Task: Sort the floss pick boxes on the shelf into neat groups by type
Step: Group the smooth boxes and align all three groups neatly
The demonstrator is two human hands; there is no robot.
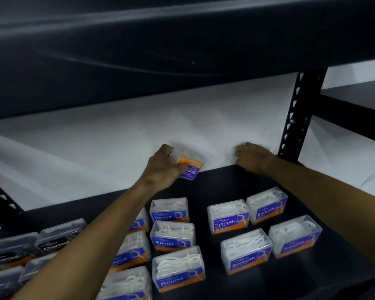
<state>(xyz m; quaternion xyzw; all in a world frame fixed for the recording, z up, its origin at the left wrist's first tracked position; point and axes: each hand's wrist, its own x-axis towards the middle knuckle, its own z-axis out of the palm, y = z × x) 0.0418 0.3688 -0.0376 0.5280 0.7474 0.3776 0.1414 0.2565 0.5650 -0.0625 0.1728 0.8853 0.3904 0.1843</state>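
- Smooth box (189,168) sits tilted at the back of the shelf (236,187), up against the white backing sheet (182,118), held off the board in the left hand (164,169). Fingers and thumb curl round its near end; label faces up and reads sideways.
- Right hand (252,158) is at the back edge too, well apart to the right of the left one, fingers curled down at the sheet. It may be holding a clear box, but that part is blurred: can't tell.
- Risk: grip covers only one end of the held box, so it could slip and drop back against the sheet, or land skewed.
- Smooth group (262,230) lies nearer the person, below the right hand. Four boxes, loosely spaced and turned at odd angles. Setting the held one down there carelessly could knock a neighbour out of line.
- Round group (172,241) runs under the left forearm. Pulling that arm back low could drag or topple those boxes.
- Charcoal boxes (59,239) far left of the left arm, dim; no obvious hazard there.
- Labels look alike in colour, so a Smooth/Round mix-up is plausible in this light.
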